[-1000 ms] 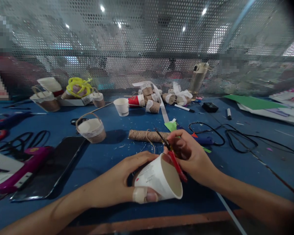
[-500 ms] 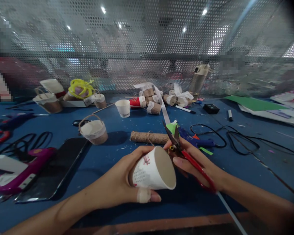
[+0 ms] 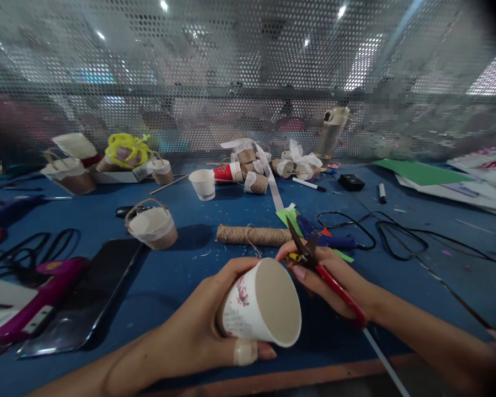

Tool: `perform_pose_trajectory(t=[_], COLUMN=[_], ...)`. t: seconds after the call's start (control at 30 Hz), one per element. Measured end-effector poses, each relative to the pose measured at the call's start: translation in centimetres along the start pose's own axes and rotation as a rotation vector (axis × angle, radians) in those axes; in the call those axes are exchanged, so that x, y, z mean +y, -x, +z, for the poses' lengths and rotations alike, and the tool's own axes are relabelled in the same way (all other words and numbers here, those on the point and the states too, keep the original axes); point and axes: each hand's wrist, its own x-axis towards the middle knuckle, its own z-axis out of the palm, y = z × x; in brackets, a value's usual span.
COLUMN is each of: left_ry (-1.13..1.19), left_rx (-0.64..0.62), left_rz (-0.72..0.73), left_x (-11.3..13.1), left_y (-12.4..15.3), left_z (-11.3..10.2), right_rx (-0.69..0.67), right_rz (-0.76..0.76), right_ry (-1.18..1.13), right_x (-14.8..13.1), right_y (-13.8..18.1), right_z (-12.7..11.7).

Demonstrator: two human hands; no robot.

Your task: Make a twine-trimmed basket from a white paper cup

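Observation:
A white paper cup with a printed pink flower lies tilted in my left hand, its open mouth facing right and toward me. The left thumb, wrapped in a bandage, runs beneath the cup. My right hand is closed on scissors with red handles. Their dark blades are slightly parted and point up and away, just right of the cup's rim. The right fingertips are close to the rim; whether they touch it is unclear. Behind the cup lies a roll of brown twine, with a loose strand running down toward the cup.
A small twine-handled basket stands at left, near a black phone and a purple glue gun. A blue glue gun with a black cord lies at right. Wrapped cups, a white cup and a bottle stand behind.
The cup has turned so that its mouth faces me more, and sits slightly lower in view. The scissors have shifted a little right. Background things have slid slightly left as the view moved.

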Motion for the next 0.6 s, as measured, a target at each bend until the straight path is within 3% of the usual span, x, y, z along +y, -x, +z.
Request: perform_pose_trajectory(t=[0.13,0.27,0.4,0.6], left_ry=[-0.067,-0.131,-0.243,-0.432], left_rx=[0.024,0.052,0.108,0.097], left_rz=[0.052,0.107,0.167,0.271], left_x=[-0.3,-0.9,-1.3,-1.8], left_y=[-0.1,0.0,0.1,0.0], left_z=[0.0,0.0,0.2,0.4], right_rx=[-0.037,0.012,0.016,0.023], right_rz=[-0.171,-0.255,-0.225,-0.192], right_ry=[0.297,0.442,0.634,0.800], right_x=[0.2,0.1,-0.4,-0.4], right_y=[0.0,0.0,0.2,0.2], right_z=[-0.4,-0.4,-0.6,-0.4])
